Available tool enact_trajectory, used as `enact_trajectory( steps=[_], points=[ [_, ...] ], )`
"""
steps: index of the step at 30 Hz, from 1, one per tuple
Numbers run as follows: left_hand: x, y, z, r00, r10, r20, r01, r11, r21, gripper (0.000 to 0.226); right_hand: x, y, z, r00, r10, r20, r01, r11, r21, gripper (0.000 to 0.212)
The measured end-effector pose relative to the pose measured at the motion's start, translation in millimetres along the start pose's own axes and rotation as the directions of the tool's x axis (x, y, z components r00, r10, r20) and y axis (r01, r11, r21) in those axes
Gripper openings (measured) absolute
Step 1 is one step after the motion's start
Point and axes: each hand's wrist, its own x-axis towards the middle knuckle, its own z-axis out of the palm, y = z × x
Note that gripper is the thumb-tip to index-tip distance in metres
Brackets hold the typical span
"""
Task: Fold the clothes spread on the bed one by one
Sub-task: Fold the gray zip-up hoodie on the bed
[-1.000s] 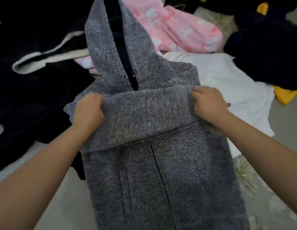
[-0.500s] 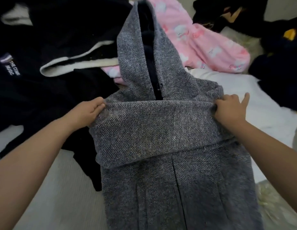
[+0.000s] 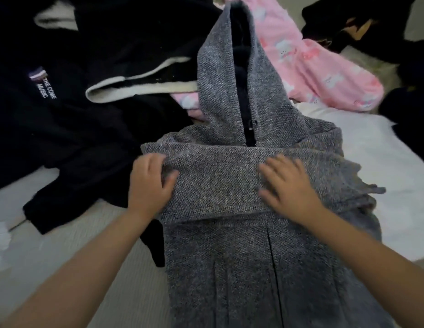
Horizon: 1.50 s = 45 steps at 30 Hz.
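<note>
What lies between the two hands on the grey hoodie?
In the head view, only the folded grey sleeve band of the hoodie lies between the left hand and right hand.

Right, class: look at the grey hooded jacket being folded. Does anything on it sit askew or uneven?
Yes. The sleeve band folded across the grey hooded jacket slants, and its right end sticks out rumpled past the body. Both hands, left and right, rest on the band.
</note>
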Motion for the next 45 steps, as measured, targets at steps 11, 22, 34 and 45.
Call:
enact_trajectory(
  steps=[11, 22, 34, 45],
  points=[
    [-86.0, 12.2, 17.7, 0.967, -0.254, -0.023, 0.244, 0.945, -0.218, 0.037, -4.8, -63.1, 57.4, 0.932, 0.052, 0.357, -0.023, 0.996, -0.085, 0.064],
    [-116.9, -5.0, 28.0, 0.964, -0.260, 0.055, 0.266, 0.933, -0.245, 0.037, 72.4, -95.7, -2.8, 0.943, -0.051, 0.328, 0.006, 0.991, 0.137, 0.026],
    [-119.2, -24.9, 28.2, 0.833, -0.541, 0.116, 0.510, 0.670, -0.540, 0.010, 215.9, -193.7, 24.5, 0.936, 0.055, 0.348, -0.158, 0.949, 0.273, 0.019],
    [-125.3, -28.0, 34.3, 0.724, -0.618, 0.307, 0.637, 0.428, -0.642, 0.022, 205.5, -190.2, 49.0, 0.934, 0.196, 0.298, -0.335, 0.772, 0.541, 0.025]
  ],
)
